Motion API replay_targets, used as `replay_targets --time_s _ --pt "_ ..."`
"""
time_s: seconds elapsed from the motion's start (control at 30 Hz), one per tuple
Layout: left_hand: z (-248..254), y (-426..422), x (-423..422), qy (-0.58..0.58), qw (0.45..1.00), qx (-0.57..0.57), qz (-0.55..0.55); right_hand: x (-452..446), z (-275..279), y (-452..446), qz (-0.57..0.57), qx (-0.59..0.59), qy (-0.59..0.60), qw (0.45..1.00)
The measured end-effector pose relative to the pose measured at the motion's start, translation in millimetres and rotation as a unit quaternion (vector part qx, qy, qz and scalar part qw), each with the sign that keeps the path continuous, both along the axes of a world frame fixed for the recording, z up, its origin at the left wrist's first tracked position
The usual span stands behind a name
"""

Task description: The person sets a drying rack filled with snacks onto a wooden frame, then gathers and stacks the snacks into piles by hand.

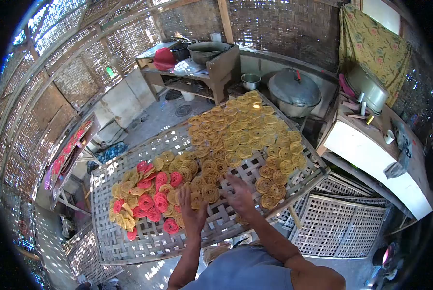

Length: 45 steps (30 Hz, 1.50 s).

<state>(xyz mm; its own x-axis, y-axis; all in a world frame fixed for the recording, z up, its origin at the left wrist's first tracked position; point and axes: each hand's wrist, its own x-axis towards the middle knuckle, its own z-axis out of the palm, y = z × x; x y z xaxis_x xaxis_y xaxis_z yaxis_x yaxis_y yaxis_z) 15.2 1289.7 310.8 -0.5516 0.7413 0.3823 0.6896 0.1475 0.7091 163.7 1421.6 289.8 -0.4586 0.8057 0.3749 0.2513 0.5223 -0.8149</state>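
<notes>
A large woven bamboo rack (122,244) lies in front of me, covered with yellow coiled crackers (231,143) shaped like flat lacy nests. Toward its left side, pink coiled crackers (151,214) are mixed in a loose heap with yellow ones. My left hand (193,215) is at the heap's right edge, fingers stretched out over yellow coils and thumb apart. Just to the right, my right hand (239,195) hovers near bare weave beside the yellow coils, its fingers spread. I see no coil held in either hand.
A lidded pot (294,92) and a small metal pot (250,81) stand beyond the rack. A wooden stove bench (223,72) carries a wide pan (207,51). On the right is a white-fronted table (380,162); below it lean spare woven racks (339,226).
</notes>
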Motion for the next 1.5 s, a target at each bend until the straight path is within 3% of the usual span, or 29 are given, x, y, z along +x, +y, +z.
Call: replay_targets --time_s 0.1,0.2,0.37,0.43,0.63,0.8,0.9,0.93,0.97,1.07,1.17,1.27,1.43,1.5 --pt "-6.0 -16.8 29.4 0.029 0.997 -0.052 -0.057 42.3 -3.6 17.7 -0.078 0.061 -0.070 0.993" --pt "-15.5 -14.8 55.0 0.075 0.980 -0.095 -0.157 86.6 -3.3 24.1 -0.218 0.155 -0.240 0.933" --pt "-30.8 0.7 80.1 0.057 0.943 -0.122 -0.304 103.7 -0.6 33.3 -0.217 0.010 -0.357 0.908" --pt "-33.5 6.5 86.0 0.071 0.942 -0.090 -0.315 97.8 4.6 37.7 -0.220 -0.029 -0.379 0.899" --pt "-25.4 12.7 92.2 0.010 0.951 -0.004 -0.310 102.8 -15.5 44.9 -0.209 0.061 -0.375 0.901" --pt "-22.7 13.8 84.7 -0.071 0.972 0.035 -0.223 102.5 -22.1 47.5 -0.192 0.116 -0.362 0.905" --pt "-5.4 12.0 71.1 0.047 0.983 0.029 -0.176 102.2 -25.5 48.5 -0.195 0.170 -0.341 0.904" --pt "-4.5 14.6 66.8 -0.047 0.986 0.069 -0.144 104.2 -22.4 51.2 -0.195 0.199 -0.324 0.904" --pt "-1.9 13.0 63.5 -0.059 0.990 0.051 -0.119 104.3 -20.0 52.2 -0.194 0.227 -0.308 0.903" --pt "3.7 8.5 53.5 -0.091 0.994 0.041 -0.054 102.6 1.7 48.6 -0.149 0.130 -0.316 0.928" --pt "-10.0 10.6 35.6 -0.109 0.989 0.096 -0.013 99.2 -1.8 54.7 -0.161 0.257 -0.254 0.918" --pt "-8.1 12.9 13.3 -0.073 0.991 0.113 0.012 95.3 10.5 55.8 -0.168 0.209 -0.243 0.932" --pt "3.5 18.5 0.7 0.071 0.993 0.084 0.034 69.4 39.5 58.4 -0.210 0.233 -0.050 0.948" --pt "5.8 22.4 7.2 0.042 0.994 0.097 0.002 56.1 57.0 49.6 -0.204 0.182 0.031 0.961"
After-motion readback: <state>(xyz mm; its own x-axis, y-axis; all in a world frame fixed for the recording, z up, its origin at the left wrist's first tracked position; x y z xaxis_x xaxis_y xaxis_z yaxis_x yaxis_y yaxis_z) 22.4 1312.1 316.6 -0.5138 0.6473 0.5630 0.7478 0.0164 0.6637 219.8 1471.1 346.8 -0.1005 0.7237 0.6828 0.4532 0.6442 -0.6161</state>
